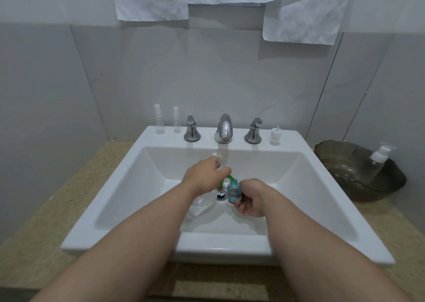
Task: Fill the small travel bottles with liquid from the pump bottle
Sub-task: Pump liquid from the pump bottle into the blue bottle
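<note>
Centrally, over the basin of the white sink (pixel 104 198), a small travel bottle (pixel 234 192) was held upright and uncapped in the right hand (pixel 251 199), the fingers curled round its lower body. It was found partly filled with blue-tinted liquid. The left hand (pixel 201 175) was set on the green pump head (pixel 230 178) of the clear pump bottle (pixel 202 206), fingers curled over it, the spout directed at the small bottle's neck. The pump bottle's contents could not be determined. On the ledge left of the faucet (pixel 223 129), a clear spray bottle (pixel 159 121) and a slimmer spray bottle (pixel 176 121) were noted, apparently empty. At the frame's right, a capped clear bottle (pixel 379 161) was lying in a dark glass bowl (pixel 368 191).
</note>
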Demonstrator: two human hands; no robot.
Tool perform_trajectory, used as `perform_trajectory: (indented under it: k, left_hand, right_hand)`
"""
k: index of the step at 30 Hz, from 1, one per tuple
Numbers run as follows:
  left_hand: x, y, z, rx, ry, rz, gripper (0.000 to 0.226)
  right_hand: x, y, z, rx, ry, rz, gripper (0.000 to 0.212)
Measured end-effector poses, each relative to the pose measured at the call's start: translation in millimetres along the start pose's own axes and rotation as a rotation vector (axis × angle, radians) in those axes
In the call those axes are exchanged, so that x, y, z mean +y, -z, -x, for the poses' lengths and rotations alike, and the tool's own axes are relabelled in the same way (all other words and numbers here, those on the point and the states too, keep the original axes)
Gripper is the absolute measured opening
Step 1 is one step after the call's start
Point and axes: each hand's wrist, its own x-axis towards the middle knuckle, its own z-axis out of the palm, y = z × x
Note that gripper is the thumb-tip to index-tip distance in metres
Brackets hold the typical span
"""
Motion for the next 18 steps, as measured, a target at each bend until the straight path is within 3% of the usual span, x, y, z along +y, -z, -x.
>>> perform_trajectory:
  k: [18]
  left_hand:
    - [1.0,-0.7,-1.7,-0.017,0.003,-0.003,0.028]
  right_hand:
    - [1.1,-0.4,-4.6,0.012,-0.005,0.034,0.038]
